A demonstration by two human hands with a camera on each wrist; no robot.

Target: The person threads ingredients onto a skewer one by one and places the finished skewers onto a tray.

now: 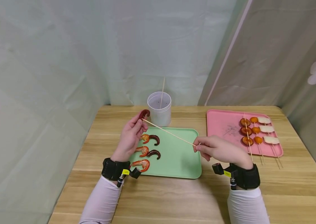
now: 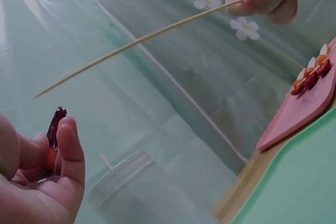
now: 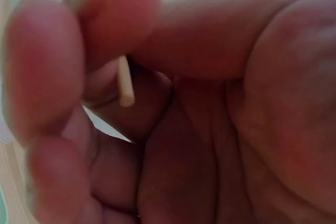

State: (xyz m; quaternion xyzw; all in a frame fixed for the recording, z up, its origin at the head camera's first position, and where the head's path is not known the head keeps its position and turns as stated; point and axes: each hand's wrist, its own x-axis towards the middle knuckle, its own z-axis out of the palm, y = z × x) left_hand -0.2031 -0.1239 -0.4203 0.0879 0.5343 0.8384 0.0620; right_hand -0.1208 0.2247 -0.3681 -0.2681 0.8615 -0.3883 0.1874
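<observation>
My left hand (image 1: pixel 132 133) pinches a dark red octopus tentacle piece (image 1: pixel 144 114) above the green tray (image 1: pixel 180 155); the same piece (image 2: pixel 55 124) shows between its fingers in the left wrist view. My right hand (image 1: pixel 216 147) pinches the blunt end of a thin wooden skewer (image 1: pixel 169 133), whose tip points at the tentacle piece and stops just short of it. The skewer's end (image 3: pixel 125 85) sits between fingers in the right wrist view. On the tray lie shrimp (image 1: pixel 142 164) and tentacle pieces (image 1: pixel 155 153).
A white cup (image 1: pixel 159 109) with one skewer in it stands behind the green tray. A pink tray (image 1: pixel 225 127) at the right holds three filled skewers (image 1: pixel 256 130). Curtains close in the table at back and sides.
</observation>
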